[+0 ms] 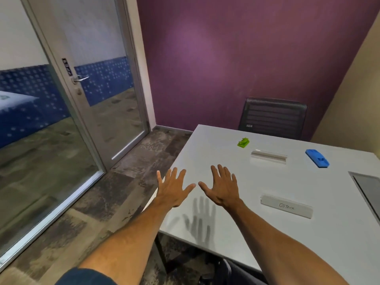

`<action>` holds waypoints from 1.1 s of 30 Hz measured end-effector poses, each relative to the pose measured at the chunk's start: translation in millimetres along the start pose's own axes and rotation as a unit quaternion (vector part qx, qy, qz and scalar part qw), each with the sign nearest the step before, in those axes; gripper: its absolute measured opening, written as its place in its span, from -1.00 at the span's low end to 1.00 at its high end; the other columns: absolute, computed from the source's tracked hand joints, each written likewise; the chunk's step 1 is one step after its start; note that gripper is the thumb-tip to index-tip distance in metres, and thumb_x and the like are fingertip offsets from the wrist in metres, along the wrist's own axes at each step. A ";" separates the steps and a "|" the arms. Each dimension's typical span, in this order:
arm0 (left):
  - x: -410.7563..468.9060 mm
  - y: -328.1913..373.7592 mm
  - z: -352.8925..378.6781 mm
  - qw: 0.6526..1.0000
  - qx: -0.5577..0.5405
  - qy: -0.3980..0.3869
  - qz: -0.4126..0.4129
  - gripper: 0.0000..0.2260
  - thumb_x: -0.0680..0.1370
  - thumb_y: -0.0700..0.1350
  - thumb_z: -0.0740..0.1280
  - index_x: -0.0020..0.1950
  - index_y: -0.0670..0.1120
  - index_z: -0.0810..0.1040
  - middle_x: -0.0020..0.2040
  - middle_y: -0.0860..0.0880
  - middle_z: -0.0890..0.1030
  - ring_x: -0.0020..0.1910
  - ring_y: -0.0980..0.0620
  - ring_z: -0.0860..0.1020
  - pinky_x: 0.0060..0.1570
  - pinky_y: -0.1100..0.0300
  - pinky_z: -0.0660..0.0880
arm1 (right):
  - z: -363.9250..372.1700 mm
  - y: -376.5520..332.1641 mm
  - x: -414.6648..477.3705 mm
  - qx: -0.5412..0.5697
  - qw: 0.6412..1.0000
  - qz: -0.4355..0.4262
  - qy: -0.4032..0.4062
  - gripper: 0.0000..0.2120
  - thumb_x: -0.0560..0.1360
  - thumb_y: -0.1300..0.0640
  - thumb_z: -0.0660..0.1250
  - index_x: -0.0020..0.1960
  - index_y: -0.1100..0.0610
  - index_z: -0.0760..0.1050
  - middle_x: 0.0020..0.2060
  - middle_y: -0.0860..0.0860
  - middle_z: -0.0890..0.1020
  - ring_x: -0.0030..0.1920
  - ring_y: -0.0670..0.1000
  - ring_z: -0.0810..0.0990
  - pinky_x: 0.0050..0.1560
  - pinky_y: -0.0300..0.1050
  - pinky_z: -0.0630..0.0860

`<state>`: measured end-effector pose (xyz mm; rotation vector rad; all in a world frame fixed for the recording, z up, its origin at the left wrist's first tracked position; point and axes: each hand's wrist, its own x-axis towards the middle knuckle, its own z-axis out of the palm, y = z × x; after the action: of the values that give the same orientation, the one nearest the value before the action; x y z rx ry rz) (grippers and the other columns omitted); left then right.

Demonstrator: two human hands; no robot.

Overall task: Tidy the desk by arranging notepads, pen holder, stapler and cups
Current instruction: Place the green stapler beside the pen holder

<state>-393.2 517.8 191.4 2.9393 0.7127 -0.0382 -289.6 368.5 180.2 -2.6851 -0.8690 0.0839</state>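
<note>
L hand (173, 191) & R hand (223, 189) splayed flat, empty, over white tabletop (236, 239) near its left edge; blue plastic stapler (317, 158) far-right toward back edge, long axis diagonal, nearer R hand.

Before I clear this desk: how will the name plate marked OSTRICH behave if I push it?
The name plate looks like light, rigid plastic, so it should slide easily on the smooth desk. Being long, it may pivot if pushed at one end.

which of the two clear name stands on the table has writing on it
The nearer name stand, to the right of the right hand, carries handwritten letters. The farther stand, between the green item and the blue one, shows none.
</note>
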 end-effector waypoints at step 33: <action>445.7 44.5 160.8 0.970 0.003 -0.071 0.232 -0.36 0.56 0.32 -0.10 0.57 0.05 0.00 0.59 -0.06 -0.09 0.57 -0.08 -0.12 0.47 -0.15 -0.26 | 95.0 154.6 363.9 0.075 0.954 0.280 0.075 -0.16 0.48 -0.27 0.24 0.55 0.15 0.01 0.52 0.18 0.15 0.52 0.19 0.12 0.47 0.13 0.18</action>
<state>23.9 662.1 13.4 2.9874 -0.0030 -0.2048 78.9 487.9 56.4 -2.6639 -0.0361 0.0683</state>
